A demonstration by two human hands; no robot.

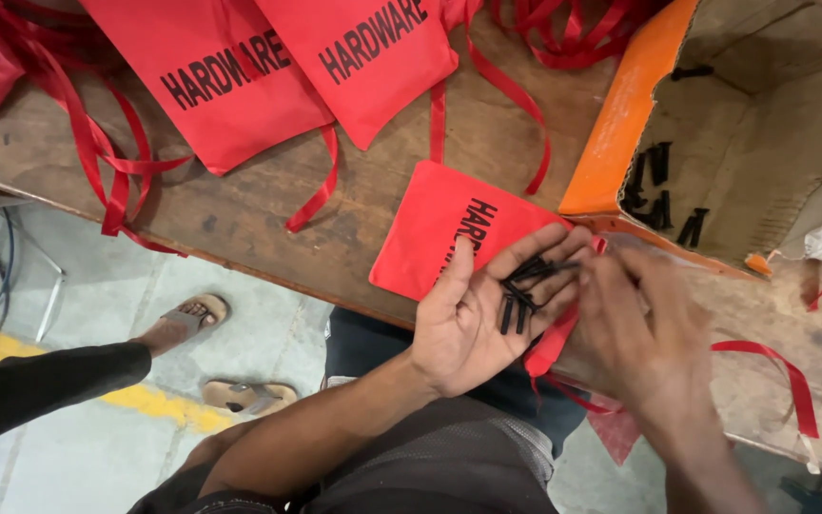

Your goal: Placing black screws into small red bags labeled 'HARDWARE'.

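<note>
Several black screws are cupped in the open left hand and picked at by the blurred right hand, grip unclear; a tilted palm could spill them off the counter.

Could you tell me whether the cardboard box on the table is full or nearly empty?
Nearly empty: the cardboard box shows mostly bare floor, with a few black screws left inside.

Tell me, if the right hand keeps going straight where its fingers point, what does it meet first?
Most likely the black screws lying in the open left hand; the right hand is blurred and already very near them, so depth is uncertain.
</note>
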